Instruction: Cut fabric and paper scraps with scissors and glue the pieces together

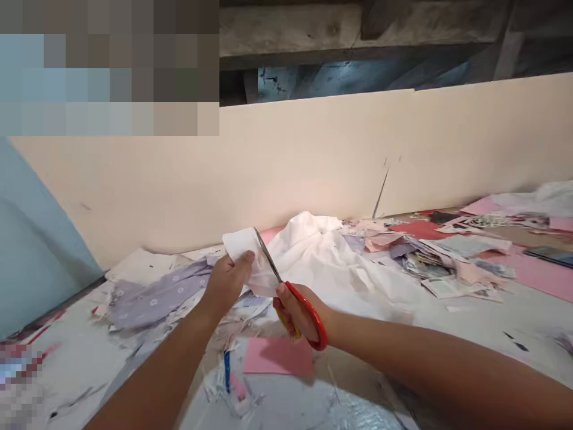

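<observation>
In my left hand [230, 278] I pinch the edge of a white cloth [244, 242], which stands up in front of me. My right hand [298, 310] grips a pair of scissors [308, 310] with a red handle loop and some yellow on the lower loop. Their metal blades point up and left along the raised cloth; whether they are parted is hard to tell. A large heap of white fabric [308, 251] lies just behind. Below my hands is a pink rectangular piece [278, 356], beside a blue strip-like object [227, 371].
A lilac flowered cloth [156, 295] lies at the left. Paper and fabric scraps [443, 266] are piled at the right, near a dark flat object [550, 255] on pink sheeting. A cream wall [290, 161] closes off the back, with a blue surface [40, 239] at far left.
</observation>
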`<state>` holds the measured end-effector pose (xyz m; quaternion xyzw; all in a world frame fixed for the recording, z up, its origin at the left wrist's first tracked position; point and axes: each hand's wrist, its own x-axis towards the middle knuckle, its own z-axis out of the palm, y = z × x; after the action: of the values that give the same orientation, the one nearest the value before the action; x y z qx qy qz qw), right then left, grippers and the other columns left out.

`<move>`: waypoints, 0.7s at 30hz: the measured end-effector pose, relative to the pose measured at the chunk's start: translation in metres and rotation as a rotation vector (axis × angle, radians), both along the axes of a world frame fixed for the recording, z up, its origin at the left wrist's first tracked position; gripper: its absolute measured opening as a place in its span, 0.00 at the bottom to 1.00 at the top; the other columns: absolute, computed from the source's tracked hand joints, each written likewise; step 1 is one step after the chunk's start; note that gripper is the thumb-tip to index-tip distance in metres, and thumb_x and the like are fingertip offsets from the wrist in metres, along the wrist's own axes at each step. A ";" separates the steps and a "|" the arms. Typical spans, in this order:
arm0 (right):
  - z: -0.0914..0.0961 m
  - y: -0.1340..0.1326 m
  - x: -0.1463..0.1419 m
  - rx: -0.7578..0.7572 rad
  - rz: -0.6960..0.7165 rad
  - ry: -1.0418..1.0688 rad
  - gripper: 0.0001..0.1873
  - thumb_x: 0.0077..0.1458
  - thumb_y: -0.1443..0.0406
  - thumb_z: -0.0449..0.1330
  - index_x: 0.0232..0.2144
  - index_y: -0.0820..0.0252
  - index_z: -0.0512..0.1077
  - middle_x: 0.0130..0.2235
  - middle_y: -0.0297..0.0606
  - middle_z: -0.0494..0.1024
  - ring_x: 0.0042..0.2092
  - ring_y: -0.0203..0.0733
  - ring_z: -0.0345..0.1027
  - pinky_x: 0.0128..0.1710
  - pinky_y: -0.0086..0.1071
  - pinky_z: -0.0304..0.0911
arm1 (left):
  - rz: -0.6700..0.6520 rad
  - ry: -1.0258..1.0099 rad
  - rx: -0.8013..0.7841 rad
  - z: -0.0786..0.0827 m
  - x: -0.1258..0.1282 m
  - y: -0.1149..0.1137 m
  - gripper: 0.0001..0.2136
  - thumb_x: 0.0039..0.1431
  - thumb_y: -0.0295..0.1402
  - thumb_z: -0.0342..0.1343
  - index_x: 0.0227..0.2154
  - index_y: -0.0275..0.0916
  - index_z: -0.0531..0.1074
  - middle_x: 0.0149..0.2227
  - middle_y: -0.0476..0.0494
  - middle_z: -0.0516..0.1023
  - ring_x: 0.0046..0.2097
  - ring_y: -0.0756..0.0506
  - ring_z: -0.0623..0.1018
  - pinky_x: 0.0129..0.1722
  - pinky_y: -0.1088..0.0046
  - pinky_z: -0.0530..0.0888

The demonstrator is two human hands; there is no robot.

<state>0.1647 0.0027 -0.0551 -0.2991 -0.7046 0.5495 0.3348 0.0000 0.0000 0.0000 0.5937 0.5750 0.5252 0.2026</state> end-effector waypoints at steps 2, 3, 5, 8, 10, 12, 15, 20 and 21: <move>-0.001 0.001 0.000 -0.016 -0.010 -0.002 0.29 0.49 0.40 0.40 0.23 0.59 0.59 0.14 0.26 0.56 0.14 0.30 0.52 0.12 0.26 0.53 | 0.003 -0.001 0.004 0.000 0.000 0.001 0.19 0.48 0.48 0.50 0.23 0.34 0.68 0.22 0.49 0.68 0.27 0.49 0.66 0.27 0.76 0.62; -0.001 0.001 0.000 -0.022 -0.014 -0.002 0.29 0.49 0.40 0.41 0.24 0.59 0.59 0.14 0.26 0.56 0.14 0.30 0.52 0.12 0.26 0.53 | 0.004 -0.002 0.006 0.000 0.000 0.002 0.19 0.48 0.48 0.50 0.23 0.34 0.68 0.22 0.49 0.68 0.27 0.49 0.66 0.27 0.76 0.62; -0.001 0.001 0.001 -0.028 -0.020 -0.002 0.28 0.50 0.41 0.42 0.24 0.59 0.59 0.14 0.25 0.56 0.13 0.30 0.52 0.13 0.26 0.52 | 0.005 -0.005 0.010 -0.001 0.001 0.002 0.19 0.48 0.48 0.50 0.24 0.34 0.69 0.23 0.48 0.69 0.28 0.48 0.67 0.27 0.76 0.63; -0.001 0.000 0.003 -0.014 -0.023 -0.002 0.27 0.51 0.42 0.42 0.23 0.59 0.58 0.14 0.25 0.57 0.13 0.30 0.52 0.14 0.26 0.52 | -0.001 -0.018 0.015 -0.001 0.001 0.001 0.19 0.48 0.48 0.50 0.26 0.33 0.70 0.26 0.46 0.72 0.30 0.46 0.69 0.29 0.75 0.64; 0.001 -0.002 0.004 0.006 -0.027 -0.001 0.26 0.51 0.43 0.43 0.23 0.59 0.58 0.14 0.26 0.57 0.14 0.30 0.52 0.15 0.26 0.51 | -0.015 -0.020 0.013 0.000 0.001 0.001 0.19 0.48 0.48 0.50 0.27 0.33 0.70 0.26 0.46 0.72 0.31 0.46 0.69 0.29 0.74 0.65; 0.003 -0.004 0.005 0.024 -0.039 -0.003 0.26 0.51 0.43 0.43 0.23 0.59 0.58 0.14 0.26 0.57 0.14 0.30 0.51 0.15 0.26 0.50 | -0.047 -0.006 -0.003 0.001 -0.001 0.001 0.19 0.49 0.48 0.49 0.25 0.34 0.70 0.24 0.47 0.71 0.29 0.47 0.69 0.28 0.74 0.65; 0.005 -0.006 0.005 0.035 -0.064 -0.005 0.26 0.51 0.42 0.43 0.22 0.58 0.57 0.12 0.25 0.56 0.14 0.31 0.50 0.15 0.26 0.49 | -0.101 0.039 -0.045 0.003 -0.007 0.001 0.19 0.48 0.49 0.49 0.20 0.35 0.68 0.19 0.49 0.67 0.24 0.49 0.65 0.25 0.74 0.63; 0.007 -0.007 0.005 0.005 -0.068 -0.011 0.27 0.49 0.41 0.42 0.22 0.58 0.57 0.11 0.25 0.55 0.14 0.30 0.48 0.15 0.26 0.46 | -0.082 0.019 0.053 0.002 -0.015 0.005 0.18 0.48 0.49 0.51 0.20 0.36 0.66 0.20 0.50 0.66 0.25 0.49 0.65 0.26 0.75 0.63; 0.006 -0.007 0.005 -0.002 -0.068 -0.011 0.28 0.49 0.40 0.42 0.22 0.58 0.57 0.11 0.25 0.54 0.14 0.30 0.48 0.14 0.26 0.46 | -0.063 -0.021 0.086 0.002 -0.014 0.005 0.18 0.48 0.48 0.51 0.22 0.36 0.67 0.21 0.50 0.66 0.26 0.49 0.66 0.26 0.75 0.63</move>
<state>0.1692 -0.0042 -0.0488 -0.3263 -0.6952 0.5370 0.3490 -0.0143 0.0053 0.0015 0.6140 0.5309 0.5490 0.1996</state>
